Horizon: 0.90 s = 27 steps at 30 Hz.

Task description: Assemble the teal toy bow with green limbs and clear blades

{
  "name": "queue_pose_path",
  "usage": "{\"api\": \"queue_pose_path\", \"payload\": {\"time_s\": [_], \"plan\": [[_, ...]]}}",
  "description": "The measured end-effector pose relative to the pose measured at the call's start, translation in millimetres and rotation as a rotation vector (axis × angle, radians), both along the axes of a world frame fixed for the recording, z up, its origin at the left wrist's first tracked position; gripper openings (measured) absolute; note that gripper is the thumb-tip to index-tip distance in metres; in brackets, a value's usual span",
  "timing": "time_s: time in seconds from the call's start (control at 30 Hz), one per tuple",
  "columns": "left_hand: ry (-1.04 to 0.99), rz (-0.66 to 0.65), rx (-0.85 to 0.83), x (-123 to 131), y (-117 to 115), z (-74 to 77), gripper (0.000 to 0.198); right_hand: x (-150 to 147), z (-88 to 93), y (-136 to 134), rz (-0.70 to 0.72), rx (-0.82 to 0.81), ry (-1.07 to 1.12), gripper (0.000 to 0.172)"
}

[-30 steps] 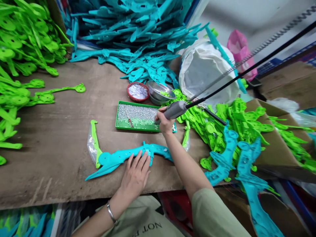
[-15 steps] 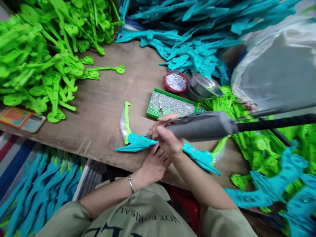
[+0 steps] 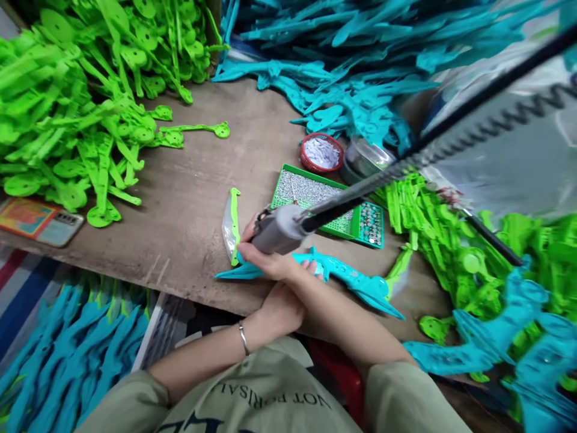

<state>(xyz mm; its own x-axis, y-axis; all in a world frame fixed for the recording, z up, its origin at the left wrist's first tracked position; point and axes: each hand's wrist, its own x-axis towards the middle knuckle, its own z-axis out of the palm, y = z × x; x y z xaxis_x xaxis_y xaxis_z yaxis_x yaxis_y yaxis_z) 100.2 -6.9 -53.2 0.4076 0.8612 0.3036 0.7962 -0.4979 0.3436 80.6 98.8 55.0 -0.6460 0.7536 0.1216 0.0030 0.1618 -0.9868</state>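
Head: right fingers (image 3: 258, 257) clasp grey driver (image 3: 280, 233) over blue bow (image 3: 349, 275), left fingers (image 3: 312, 266) touching bow, grip unclear.

A turquoise bow-shaped piece (image 3: 349, 275) lay near the worktop (image 3: 189, 180) edge — a green arm (image 3: 234, 222) angling away at each end — with a grey driver (image 3: 280, 231) tilted over its left part.

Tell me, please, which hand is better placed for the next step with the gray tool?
Probably the right hand: it grips the gray tool near the left end of the turquoise part. The left hand crosses beneath the right forearm, its fingertips at that part's middle, so likely suits steadying.
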Motion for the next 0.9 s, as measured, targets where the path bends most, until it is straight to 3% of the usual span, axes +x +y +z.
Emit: {"api": "queue_pose_path", "payload": {"time_s": [0.13,0.27,0.37,0.5,0.57,0.63,0.7,0.77,0.83,0.9], "plan": [[-0.034,0.025,-0.033,2.1,0.0,-4.4,0.055,-12.1,-4.6,6.5,0.118,0.048,-0.050,0.024],[-0.063,0.007,-0.057,-0.4,-0.3,-5.7,0.057,-16.3,-9.3,7.7,0.123,-0.056,0.044,0.026],[-0.068,0.000,-0.057,-5.1,0.7,-3.0,0.056,1.5,-2.0,8.5,-0.023,-0.138,0.197,0.036],[-0.176,-0.021,-0.042,-13.3,4.5,14.1,0.047,57.7,15.6,16.7,-0.352,0.027,0.237,0.041],[-0.352,-0.041,-0.063,-18.8,4.6,35.3,0.043,91.7,17.4,23.8,-0.485,0.097,0.193,0.041],[-0.592,-0.117,-0.156,-26.7,1.6,68.6,0.038,122.6,10.6,31.9,-0.593,0.110,0.161,0.042],[-0.813,-0.334,-0.370,-35.9,-3.4,110.6,0.035,146.0,-2.0,39.6,-0.691,0.110,0.153,0.044],[-0.947,-0.641,-0.527,-43.5,-8.0,151.8,0.035,160.5,-14.7,45.9,-0.747,0.138,0.142,0.044],[-0.882,-0.837,-0.632,-45.8,-11.7,181.6,0.030,168.0,-22.6,50.7,-0.758,0.166,0.127,0.042],[-0.750,-0.867,-0.648,-41.4,-15.9,194.5,0.025,172.2,-24.0,54.1,-0.764,0.175,0.119,0.041]]}}
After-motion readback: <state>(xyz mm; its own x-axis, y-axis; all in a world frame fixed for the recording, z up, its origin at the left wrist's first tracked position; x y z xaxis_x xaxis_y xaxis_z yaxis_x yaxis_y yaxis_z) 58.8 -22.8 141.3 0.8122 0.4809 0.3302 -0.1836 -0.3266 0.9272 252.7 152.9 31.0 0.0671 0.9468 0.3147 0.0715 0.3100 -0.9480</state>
